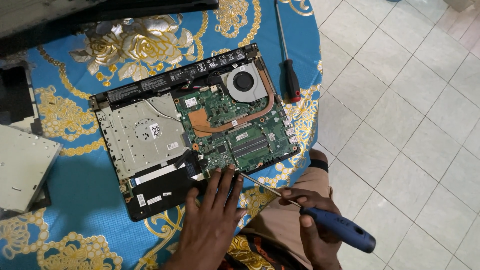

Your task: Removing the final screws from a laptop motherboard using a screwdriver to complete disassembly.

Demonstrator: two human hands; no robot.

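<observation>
Hands at work over an opened laptop (192, 125), seen from above. The laptop lies bottom-up on a round counter (90, 220) covered in a blue cloth with gold flowers; its cover is off, showing a green circuit board (235, 132), a round fan (244, 82) with a copper pipe curving from it, and a silver metal plate (145, 135).

The left hand (210, 220) lies flat with fingers spread, its grip apart and holding nothing, fingertips pressing the laptop's near edge. Just beyond those fingertips lies the near edge of the circuit board.

The right hand (312, 225), near the left and off the counter's edge, has its grip clamped on the blue handle of a screwdriver (320, 217). The thin metal shaft runs from this hand up and left; its tip meets the laptop's near edge just beside the left fingertips.

Well beyond the right hand, a second screwdriver (289, 65) with a black and red handle lies on the cloth beside the laptop's fan corner. Far to the left of the left hand, a flat grey drive (25, 170) rests at the counter's edge. Pale floor tiles (400, 100) fill the area right of both hands.
</observation>
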